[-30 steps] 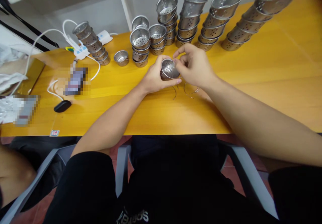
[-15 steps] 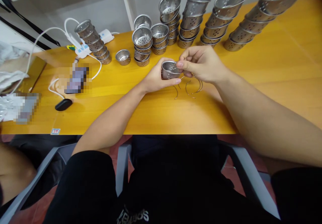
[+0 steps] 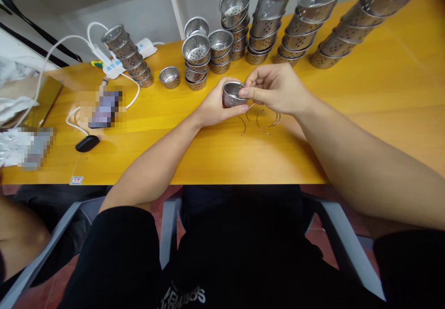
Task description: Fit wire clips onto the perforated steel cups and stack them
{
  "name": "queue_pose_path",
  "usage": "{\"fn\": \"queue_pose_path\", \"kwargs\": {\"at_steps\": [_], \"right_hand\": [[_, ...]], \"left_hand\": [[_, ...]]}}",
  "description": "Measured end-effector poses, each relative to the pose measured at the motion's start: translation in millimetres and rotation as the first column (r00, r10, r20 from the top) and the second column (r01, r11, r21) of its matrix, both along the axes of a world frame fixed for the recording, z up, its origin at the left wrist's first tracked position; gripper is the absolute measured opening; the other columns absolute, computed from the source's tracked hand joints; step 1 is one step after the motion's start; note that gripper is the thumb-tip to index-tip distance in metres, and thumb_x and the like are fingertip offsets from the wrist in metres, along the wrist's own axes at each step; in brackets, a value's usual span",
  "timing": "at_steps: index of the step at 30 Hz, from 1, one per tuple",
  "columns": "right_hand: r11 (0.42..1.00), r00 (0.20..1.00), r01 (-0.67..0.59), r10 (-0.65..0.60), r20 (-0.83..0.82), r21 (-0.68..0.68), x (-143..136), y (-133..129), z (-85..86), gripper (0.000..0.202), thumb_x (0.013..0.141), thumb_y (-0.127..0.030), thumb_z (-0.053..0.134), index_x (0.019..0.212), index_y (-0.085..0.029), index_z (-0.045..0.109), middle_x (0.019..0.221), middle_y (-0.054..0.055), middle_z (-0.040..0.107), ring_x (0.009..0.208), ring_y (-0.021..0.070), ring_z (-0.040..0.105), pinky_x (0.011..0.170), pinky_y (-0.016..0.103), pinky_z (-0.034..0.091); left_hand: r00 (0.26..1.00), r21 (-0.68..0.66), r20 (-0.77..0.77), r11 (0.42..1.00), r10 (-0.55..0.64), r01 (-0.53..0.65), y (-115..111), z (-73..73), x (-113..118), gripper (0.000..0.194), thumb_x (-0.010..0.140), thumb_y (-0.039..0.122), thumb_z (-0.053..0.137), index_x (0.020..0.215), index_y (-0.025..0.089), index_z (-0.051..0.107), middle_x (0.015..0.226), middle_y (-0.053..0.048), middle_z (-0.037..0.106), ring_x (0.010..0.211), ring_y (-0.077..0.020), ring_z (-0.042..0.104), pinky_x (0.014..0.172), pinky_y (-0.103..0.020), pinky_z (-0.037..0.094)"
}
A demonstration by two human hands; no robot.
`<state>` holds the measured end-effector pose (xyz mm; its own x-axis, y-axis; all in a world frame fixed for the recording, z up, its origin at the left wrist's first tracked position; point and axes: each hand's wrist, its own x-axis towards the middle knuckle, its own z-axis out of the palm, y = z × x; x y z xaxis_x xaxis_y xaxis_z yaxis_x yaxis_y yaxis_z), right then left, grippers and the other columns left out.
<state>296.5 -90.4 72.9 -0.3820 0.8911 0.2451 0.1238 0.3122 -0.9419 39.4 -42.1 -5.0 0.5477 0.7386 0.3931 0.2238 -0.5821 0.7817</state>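
My left hand [image 3: 216, 104] is wrapped round a small perforated metal cup [image 3: 232, 97], its thumb along the near side. The cup is held just above the table, with its mouth facing up and tilted towards me. At the cup's right rim, my right hand [image 3: 274, 86] pinches thumb and forefinger together on a thin wire [image 3: 240, 86], mostly hidden by the fingers. Several curved wire pieces [image 3: 259, 122] lie on the table just below my hands.
Leaning stacks of perforated cups [image 3: 262, 26] line the back of the table [image 3: 222, 160]. A single cup [image 3: 169, 77] stands left of them. Further left are another cup stack [image 3: 130, 59], a power strip [image 3: 114, 68], a phone [image 3: 105, 110], a cable and a black oval object [image 3: 87, 143].
The fingertips of my right hand have shifted slightly left, further over the cup's rim. My left hand keeps its hold on the cup, and the wires on the table lie as before.
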Motion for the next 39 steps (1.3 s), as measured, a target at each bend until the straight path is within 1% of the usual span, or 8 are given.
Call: {"fn": "queue_pose_path", "kwargs": {"at_steps": [4, 9, 15, 22, 28, 33, 36, 39], "right_hand": [[0.995, 0.997, 0.078, -0.078, 0.006, 0.060, -2.6, -4.4, 0.6, 0.072, 0.071, -0.102, 0.119, 0.099, -0.045, 0.085, 0.095, 0.005, 0.086, 0.091, 0.0366, 0.070, 0.077, 0.060, 0.065], [0.949, 0.971, 0.193, -0.221, 0.089, 0.249, -1.2, -4.5, -1.6, 0.058, 0.096, -0.097, 0.103, 0.108, -0.043, 0.085, 0.114, 0.010, 0.088, 0.115, 0.0441, 0.079, 0.084, 0.062, 0.072], [0.948, 0.971, 0.104, -0.163, 0.177, 0.301, 1.0, -4.3, -3.9, 0.024, 0.106, -0.066, 0.102, 0.108, -0.045, 0.090, 0.137, 0.013, 0.089, 0.136, 0.0491, 0.074, 0.106, 0.070, 0.072], [0.923, 0.964, -0.020, -0.084, 0.253, 0.384, -1.1, 3.5, -19.3, 0.015, 0.101, -0.038, 0.102, 0.107, -0.035, 0.089, 0.145, 0.015, 0.081, 0.137, 0.0470, 0.081, 0.105, 0.064, 0.077], [0.933, 0.976, 0.035, -0.109, 0.189, 0.357, 1.5, 2.8, -16.0, 0.032, 0.100, -0.061, 0.103, 0.119, -0.037, 0.091, 0.142, 0.014, 0.084, 0.108, 0.0395, 0.080, 0.102, 0.067, 0.073], [0.960, 0.982, 0.083, -0.124, 0.142, 0.266, 7.2, -1.2, -7.6, 0.046, 0.096, -0.089, 0.107, 0.110, -0.048, 0.090, 0.112, 0.012, 0.084, 0.116, 0.0454, 0.073, 0.109, 0.071, 0.065], [0.915, 0.968, 0.186, -0.233, 0.094, 0.358, 15.5, 6.7, -6.2, 0.053, 0.101, -0.095, 0.100, 0.112, -0.044, 0.090, 0.115, 0.015, 0.083, 0.111, 0.0434, 0.072, 0.104, 0.069, 0.064], [0.828, 0.923, 0.283, -0.372, 0.095, 0.485, 24.9, 25.1, -3.8, 0.058, 0.111, -0.094, 0.092, 0.118, -0.036, 0.092, 0.121, 0.018, 0.082, 0.099, 0.0372, 0.071, 0.096, 0.062, 0.065]], "left_hand": [[1.000, 0.005, -0.015, 1.000, 0.028, -0.028, 3.2, -4.3, -2.1, 0.097, 0.098, 0.077, 0.110, 0.165, 0.027, 0.060, 0.156, -0.012, 0.076, 0.148, -0.0371, 0.083, 0.136, -0.059, 0.068], [0.996, 0.048, 0.039, 0.995, 0.085, -0.087, 10.0, -7.3, -5.9, 0.099, 0.101, 0.080, 0.106, 0.168, 0.029, 0.054, 0.163, -0.015, 0.073, 0.157, -0.0375, 0.080, 0.139, -0.058, 0.065], [0.989, 0.093, 0.047, 0.985, 0.139, -0.143, 12.7, -8.4, -5.2, 0.098, 0.103, 0.080, 0.104, 0.170, 0.031, 0.050, 0.170, -0.014, 0.069, 0.163, -0.0376, 0.077, 0.142, -0.058, 0.062], [0.995, 0.097, 0.031, 0.990, 0.099, -0.101, 6.7, -5.4, -5.1, 0.097, 0.104, 0.076, 0.104, 0.171, 0.029, 0.050, 0.168, -0.015, 0.070, 0.163, -0.0389, 0.078, 0.144, -0.060, 0.063], [0.992, 0.072, 0.024, 0.990, 0.122, -0.123, 13.8, -11.0, -6.4, 0.103, 0.104, 0.083, 0.103, 0.176, 0.031, 0.050, 0.174, -0.015, 0.067, 0.168, -0.0381, 0.075, 0.144, -0.058, 0.064], [0.987, -0.051, 0.105, 0.992, 0.121, -0.117, 13.1, -9.4, -3.9, 0.106, 0.100, 0.080, 0.108, 0.177, 0.033, 0.051, 0.180, -0.017, 0.064, 0.166, -0.0373, 0.076, 0.141, -0.061, 0.068], [0.982, -0.224, 0.135, 0.970, 0.129, -0.096, 3.5, -0.2, -5.1, 0.099, 0.100, 0.065, 0.113, 0.172, 0.031, 0.054, 0.175, -0.019, 0.070, 0.140, -0.0302, 0.085, 0.120, -0.052, 0.077], [0.986, -0.322, 0.115, 0.943, 0.122, -0.079, -7.2, 11.6, -6.9, 0.067, 0.104, 0.047, 0.109, 0.152, 0.024, 0.068, 0.160, -0.017, 0.081, 0.122, -0.0223, 0.086, 0.112, -0.042, 0.076]]}}
